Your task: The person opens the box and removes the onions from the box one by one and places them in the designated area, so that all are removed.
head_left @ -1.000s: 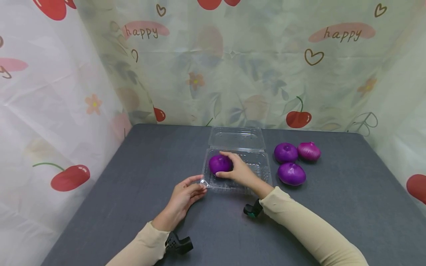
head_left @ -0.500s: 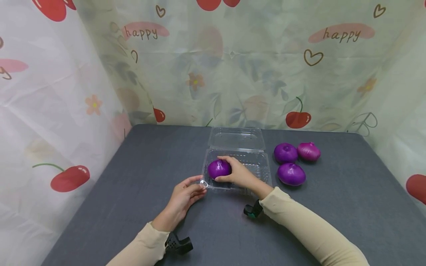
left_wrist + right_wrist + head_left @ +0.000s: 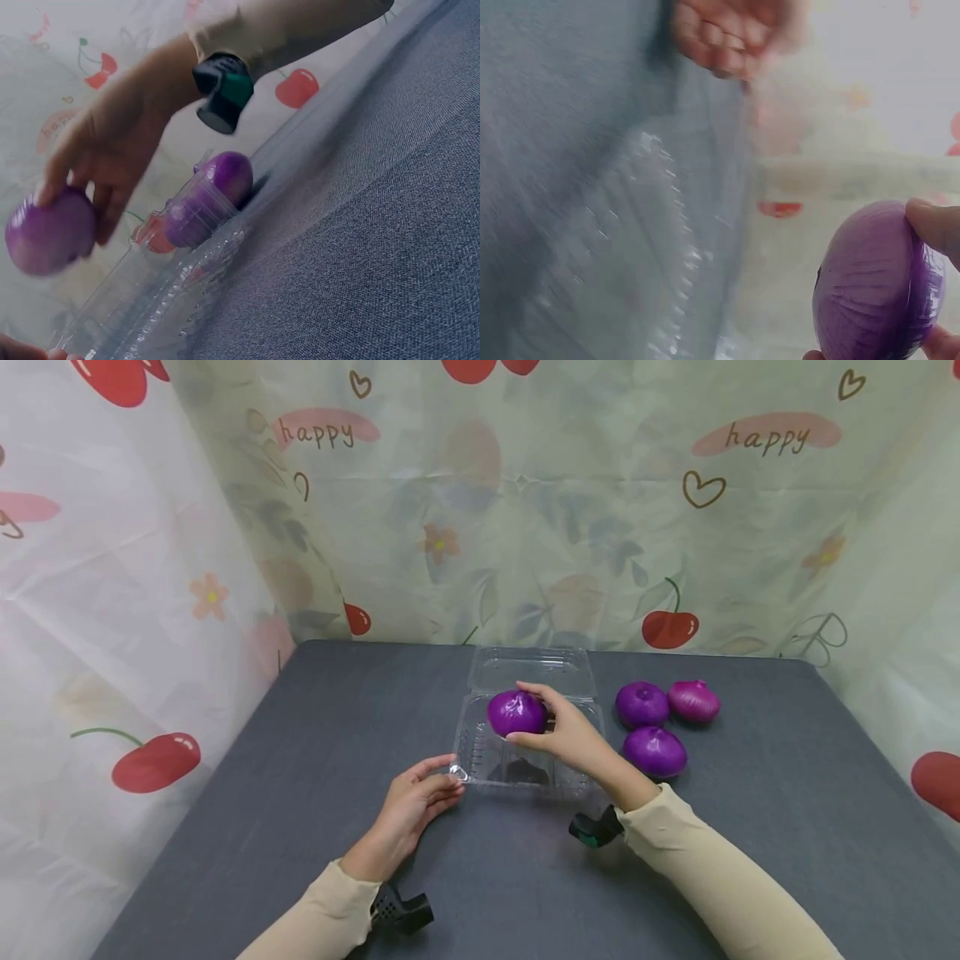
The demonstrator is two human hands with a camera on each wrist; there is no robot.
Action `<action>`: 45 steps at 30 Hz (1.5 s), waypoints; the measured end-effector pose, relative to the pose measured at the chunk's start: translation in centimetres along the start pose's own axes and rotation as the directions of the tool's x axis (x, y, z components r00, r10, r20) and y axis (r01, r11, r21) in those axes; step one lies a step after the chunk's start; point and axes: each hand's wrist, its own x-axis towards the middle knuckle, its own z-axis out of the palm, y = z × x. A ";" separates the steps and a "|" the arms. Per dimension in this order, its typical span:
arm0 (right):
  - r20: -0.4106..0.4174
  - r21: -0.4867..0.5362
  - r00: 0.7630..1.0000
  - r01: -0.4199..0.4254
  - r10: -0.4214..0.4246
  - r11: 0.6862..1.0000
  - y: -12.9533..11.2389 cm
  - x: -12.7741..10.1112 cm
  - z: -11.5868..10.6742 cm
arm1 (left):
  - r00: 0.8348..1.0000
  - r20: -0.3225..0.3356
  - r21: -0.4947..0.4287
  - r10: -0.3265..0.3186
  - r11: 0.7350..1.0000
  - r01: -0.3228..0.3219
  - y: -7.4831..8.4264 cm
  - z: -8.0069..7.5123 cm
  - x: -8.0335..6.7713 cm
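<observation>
In the head view my right hand grips a purple onion, thumb on the near side and fingers round the far side. The onion hangs above the base of a clear plastic clamshell box, casting a shadow below; the left wrist view also shows this onion raised over the box. My left hand pinches the box's near left corner between thumb and fingers. Behind the base, the box's lid lies folded back. From the right wrist, the held onion fills the lower right.
Right of the box, three more onions sit grouped: one at the back, a pinker one beside it and one nearer. A dark grey cloth covers the table. A printed curtain stands behind.
The right hand has lifted the onion up out of the box's left part, after it first shifted slightly toward the near side. The left hand stays at the box corner.
</observation>
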 end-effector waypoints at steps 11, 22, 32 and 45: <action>-0.151 0.002 0.987 0.055 -0.054 0.999 -2.0 -2.4 -5.8 | 1.000 0.009 0.005 0.007 1.000 -0.007 0.0 -0.1 0.0; -0.378 -0.088 0.924 0.024 -0.056 0.996 -0.9 -5.3 -11.2 | 1.000 0.015 0.004 0.001 1.000 -0.001 0.2 -0.2 -0.1; -0.500 -0.093 0.862 -0.143 0.078 0.985 3.5 -7.8 -14.6 | 1.000 0.011 0.018 -0.003 1.000 0.003 0.3 -0.1 -0.4; -0.467 -0.114 0.859 -0.295 0.211 0.949 8.9 -10.0 -15.9 | 1.000 0.005 0.014 -0.005 1.000 0.005 0.3 0.0 -0.3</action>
